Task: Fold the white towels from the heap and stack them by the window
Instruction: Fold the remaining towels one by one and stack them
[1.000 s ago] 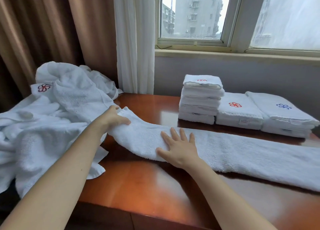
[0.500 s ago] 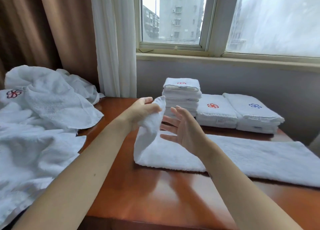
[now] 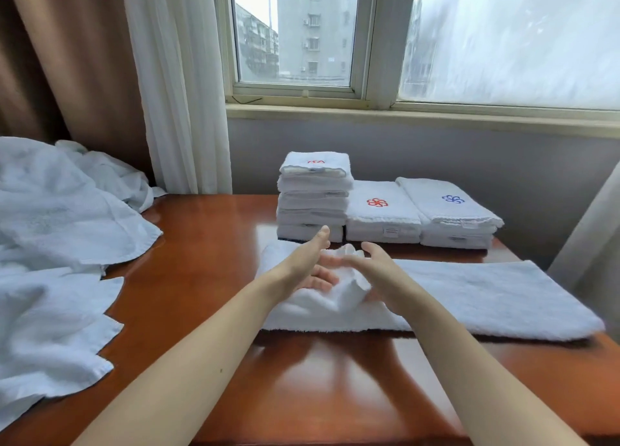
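At the left, the heap [image 3: 50, 244] of loose white towels spills over the table [image 3: 208, 244] edge. In the middle, our left hand [image 3: 302, 264] rests with straight fingers against the bunched end of the towel [image 3: 469, 294]. Our right hand [image 3: 385, 274] cups that end, fingers curled under it. The rest of the towel lies flat, running right. Far behind, three folded stacks [image 3: 382, 210] stand under the window [image 3: 295, 33].

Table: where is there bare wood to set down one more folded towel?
The table is bare between the heap and the tall stack, and along its near edge before the long towel. Under the window the three stacks sit crowded.
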Tool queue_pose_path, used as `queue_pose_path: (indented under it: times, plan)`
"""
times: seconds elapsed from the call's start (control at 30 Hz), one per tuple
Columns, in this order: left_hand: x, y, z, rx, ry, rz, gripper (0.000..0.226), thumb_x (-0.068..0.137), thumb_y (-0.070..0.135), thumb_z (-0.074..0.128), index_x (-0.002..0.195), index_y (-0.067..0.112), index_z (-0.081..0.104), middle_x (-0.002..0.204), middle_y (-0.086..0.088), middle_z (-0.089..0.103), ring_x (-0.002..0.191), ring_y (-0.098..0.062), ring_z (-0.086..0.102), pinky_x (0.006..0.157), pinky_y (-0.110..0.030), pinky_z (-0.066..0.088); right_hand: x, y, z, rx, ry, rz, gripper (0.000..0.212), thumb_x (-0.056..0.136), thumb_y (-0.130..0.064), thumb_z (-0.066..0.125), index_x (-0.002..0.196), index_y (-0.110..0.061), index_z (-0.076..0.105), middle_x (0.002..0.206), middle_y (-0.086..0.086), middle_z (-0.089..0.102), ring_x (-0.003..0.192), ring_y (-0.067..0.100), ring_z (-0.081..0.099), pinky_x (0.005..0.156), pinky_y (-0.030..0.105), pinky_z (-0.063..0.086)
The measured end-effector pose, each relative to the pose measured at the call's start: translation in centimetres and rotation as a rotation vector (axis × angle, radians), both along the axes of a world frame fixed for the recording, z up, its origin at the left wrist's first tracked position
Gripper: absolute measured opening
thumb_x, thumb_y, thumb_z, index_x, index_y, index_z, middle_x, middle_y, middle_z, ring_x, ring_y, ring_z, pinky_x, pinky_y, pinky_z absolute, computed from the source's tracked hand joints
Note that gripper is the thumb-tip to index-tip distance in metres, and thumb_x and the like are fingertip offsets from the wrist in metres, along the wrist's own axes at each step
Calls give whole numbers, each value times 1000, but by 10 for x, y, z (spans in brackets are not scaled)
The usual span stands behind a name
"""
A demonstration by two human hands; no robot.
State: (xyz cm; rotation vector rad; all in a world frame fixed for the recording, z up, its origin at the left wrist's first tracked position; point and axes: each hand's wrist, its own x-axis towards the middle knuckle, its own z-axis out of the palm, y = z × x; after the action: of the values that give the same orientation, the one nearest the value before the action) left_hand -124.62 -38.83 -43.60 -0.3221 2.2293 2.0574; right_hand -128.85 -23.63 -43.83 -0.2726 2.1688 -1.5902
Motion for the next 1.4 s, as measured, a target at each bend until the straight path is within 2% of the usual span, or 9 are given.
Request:
queue_pose_path:
  times: [0.13,0.3,0.4,0.5,0.63,0.77,1.1,1.27,1.4]
  plan:
    - [5,-1,1,2,142,105,44,105,48,32,130,16,49,113,-5,69,78,-17,68,63,-29,58,-9,4,-8,85,171,-44,85,80,-2,62,153,-24,25,144,12,47,123,28,54,74,30,47]
    - [17,-22,2,-557,417,288,25,104,27,43,120,26,62,103,14,67,98,-6,62,84,-28,50,-7,5,8,456,502,-52,71,84,-21,60,150,-25,34,144,3,38,120,21,50,84,33,45]
    - [21,-32,-8,-820,461,387,25,104,29,42,117,29,64,112,15,64,103,-4,57,86,-29,48,4,-5,17,409,809,-113,50,89,-23,54,139,-25,51,134,-2,50,121,19,49,88,34,46]
    - [21,-29,-22,-918,481,365,30,104,25,38,123,25,61,123,9,61,115,-10,55,93,-32,46,10,-21,8,583,790,47,52,93,-29,49,144,-25,41,133,1,49,124,22,46,88,38,47]
    - [19,-27,-44,-1161,341,124,47,105,35,29,150,23,36,156,5,36,148,-15,22,121,-32,12,2,-18,-21,763,654,8,60,97,-42,46,150,-22,27,137,8,37,127,27,38,90,39,45]
    - [14,-30,-50,-1401,119,-167,70,97,64,9,157,30,-4,165,0,-9,151,-14,-15,121,-37,-14,-1,-12,-41,639,726,-76,59,97,-47,47,150,-26,32,130,3,45,118,22,48,79,32,42]
    - [19,-29,-48,-1415,132,-204,99,74,91,8,156,38,-5,165,0,-11,151,-16,-16,121,-42,-14,-2,-14,-35,604,830,-87,41,99,-31,47,140,-27,48,127,0,61,116,21,55,83,36,48]
    - [21,-30,-49,-1349,206,-173,97,73,93,5,155,42,-5,164,4,-12,150,-12,-17,121,-43,-15,-6,-7,-25,404,859,-218,27,101,-31,47,119,-30,67,104,-5,73,98,20,65,66,28,40]
    - [20,-31,-51,-1374,198,-144,85,79,84,-8,154,45,2,164,5,-10,150,-11,-18,120,-46,-16,-7,-1,-38,632,819,-136,32,104,-34,38,120,-35,65,111,-6,71,101,21,63,66,30,41]
